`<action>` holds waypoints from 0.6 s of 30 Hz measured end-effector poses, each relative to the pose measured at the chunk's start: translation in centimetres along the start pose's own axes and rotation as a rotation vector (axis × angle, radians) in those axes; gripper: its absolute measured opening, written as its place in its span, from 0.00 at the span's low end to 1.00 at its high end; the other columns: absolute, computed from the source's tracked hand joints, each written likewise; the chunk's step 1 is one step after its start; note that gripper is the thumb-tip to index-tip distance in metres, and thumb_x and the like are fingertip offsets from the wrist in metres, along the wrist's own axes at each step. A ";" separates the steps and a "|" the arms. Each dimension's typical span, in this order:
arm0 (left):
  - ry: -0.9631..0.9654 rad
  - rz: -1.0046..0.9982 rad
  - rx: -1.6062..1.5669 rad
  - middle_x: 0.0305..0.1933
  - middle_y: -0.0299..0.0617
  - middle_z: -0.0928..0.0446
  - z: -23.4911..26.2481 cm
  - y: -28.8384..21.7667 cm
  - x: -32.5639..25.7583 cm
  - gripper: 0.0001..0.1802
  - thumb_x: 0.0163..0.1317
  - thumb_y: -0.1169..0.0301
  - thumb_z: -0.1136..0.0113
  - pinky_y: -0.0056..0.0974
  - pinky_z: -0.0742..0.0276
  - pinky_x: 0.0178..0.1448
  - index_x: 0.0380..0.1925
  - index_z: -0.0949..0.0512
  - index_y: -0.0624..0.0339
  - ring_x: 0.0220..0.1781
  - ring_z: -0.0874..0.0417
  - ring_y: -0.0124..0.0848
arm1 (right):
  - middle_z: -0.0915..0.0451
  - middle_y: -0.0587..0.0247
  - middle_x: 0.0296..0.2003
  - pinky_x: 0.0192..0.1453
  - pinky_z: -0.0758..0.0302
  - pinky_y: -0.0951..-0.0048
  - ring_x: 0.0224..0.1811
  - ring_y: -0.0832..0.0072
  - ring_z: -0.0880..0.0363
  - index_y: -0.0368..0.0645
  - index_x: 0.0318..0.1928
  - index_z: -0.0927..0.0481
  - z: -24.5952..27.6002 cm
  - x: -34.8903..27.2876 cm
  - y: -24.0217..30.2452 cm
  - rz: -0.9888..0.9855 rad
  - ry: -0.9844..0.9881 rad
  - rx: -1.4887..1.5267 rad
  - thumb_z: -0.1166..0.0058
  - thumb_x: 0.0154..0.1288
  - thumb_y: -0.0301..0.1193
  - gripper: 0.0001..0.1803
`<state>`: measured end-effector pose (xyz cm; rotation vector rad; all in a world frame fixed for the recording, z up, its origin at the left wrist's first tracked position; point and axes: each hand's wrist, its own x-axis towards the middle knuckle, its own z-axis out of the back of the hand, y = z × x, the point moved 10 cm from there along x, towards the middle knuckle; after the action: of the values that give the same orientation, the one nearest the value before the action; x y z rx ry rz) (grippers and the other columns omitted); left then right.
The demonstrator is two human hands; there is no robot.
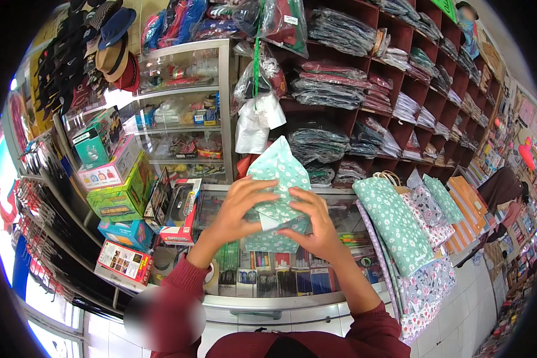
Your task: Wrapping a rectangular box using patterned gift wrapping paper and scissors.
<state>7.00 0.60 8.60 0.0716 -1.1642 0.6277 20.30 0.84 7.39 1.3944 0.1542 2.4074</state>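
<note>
Above the glass counter, both hands are at a package in mint-green floral paper point(277, 160). Its far end rises to a folded point, and a white patch of the paper's underside shows between the hands. My left hand point(243, 206) grips the left side, its fingers bent over the top of the folded paper. Pressing in from the right, my right hand point(314, 219) has its fingers on the upper fold and its thumb lower down near the paper's edge. Whatever is inside the paper is hidden.
The glass counter point(307, 298) holds pens and other stationery. Boxed goods point(122, 191) are stacked at left, near a tape roll point(211, 279). Floral paper rolls point(394, 224) lie at right. Behind are a glass cabinet point(225, 113) and shelves of bagged clothes point(328, 89).
</note>
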 end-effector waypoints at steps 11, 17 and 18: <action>-0.061 -0.084 0.217 0.33 0.30 0.25 0.6 -4.5 -1.9 0.13 0.34 0.68 0.25 0.45 0.36 0.50 0.21 0.19 0.51 0.39 0.28 0.32 | 0.33 0.57 0.56 0.67 0.48 0.52 0.62 0.58 0.38 0.45 0.51 0.32 -1.2 -0.8 -1.6 -0.034 0.038 -0.082 0.39 0.49 0.26 0.26; -0.163 0.189 0.149 0.33 0.27 0.24 -0.2 -3.5 -1.9 0.09 0.40 0.68 0.28 0.46 0.45 0.59 0.24 0.18 0.50 0.41 0.28 0.29 | 0.32 0.58 0.54 0.67 0.48 0.51 0.62 0.59 0.38 0.45 0.50 0.31 -1.2 -1.0 -2.1 -0.040 0.015 -0.086 0.39 0.47 0.24 0.27; -0.178 0.247 0.132 0.33 0.27 0.24 -0.2 -3.0 -2.2 0.08 0.41 0.68 0.28 0.46 0.48 0.61 0.23 0.18 0.50 0.41 0.28 0.29 | 0.32 0.58 0.54 0.67 0.48 0.51 0.62 0.59 0.37 0.46 0.50 0.31 -1.2 -1.0 -2.1 -0.039 0.003 -0.079 0.39 0.47 0.24 0.27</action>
<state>8.13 -2.72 7.41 0.0977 -1.3140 0.9317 20.24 2.52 5.46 1.3405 0.0852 2.3575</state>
